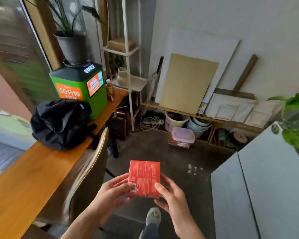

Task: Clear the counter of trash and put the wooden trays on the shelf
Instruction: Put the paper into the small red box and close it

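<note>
Both hands low centre of frame, holding a red carton between them above the dark floor. Left hand: grip pinching the carton's lower left edge, thumb on the printed face near the barcode. Right hand: grip pinching the lower right corner, thumb on top, fingers underneath. Carton is off the worktop, printed face up, roughly level. Orange wooden worktop runs up the left side of frame; on it a black bag, behind that a green kiosk box with a dark potted plant on top, and a small amber bottle just beside the box. White shelf rack upper centre; a tan wooden tray sits on its upper shelf, a pale vase on the one below. Chair back between worktop and hands. Grey cabinet top at right. One shoe visible bottom centre.
</note>
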